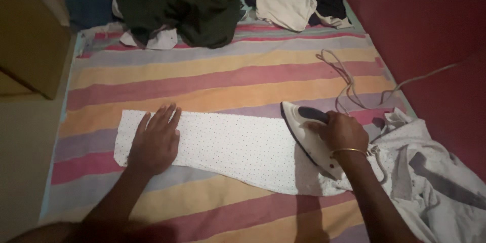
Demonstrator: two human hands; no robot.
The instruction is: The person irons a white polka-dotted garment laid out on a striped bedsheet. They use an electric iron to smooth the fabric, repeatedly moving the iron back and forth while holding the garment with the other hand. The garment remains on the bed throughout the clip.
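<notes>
A white dotted garment (pixel 238 147) lies flat across a striped sheet (pixel 212 76). My left hand (pixel 154 139) presses flat on the garment's left end, fingers spread. My right hand (pixel 341 131) grips the dark handle of a white electric iron (pixel 306 131), which rests on the right part of the garment with its tip pointing away and to the left. A thin gold bangle sits on my right wrist. The rest of the garment (pixel 430 172) is bunched at the right edge.
A heap of dark green and white clothes (pixel 177 5) lies at the far end, with a cream and black pile (pixel 293 2) beside it. The iron's cord (pixel 349 81) loops over the sheet toward a red wall (pixel 430 30). A brown cabinet (pixel 25 35) stands at left.
</notes>
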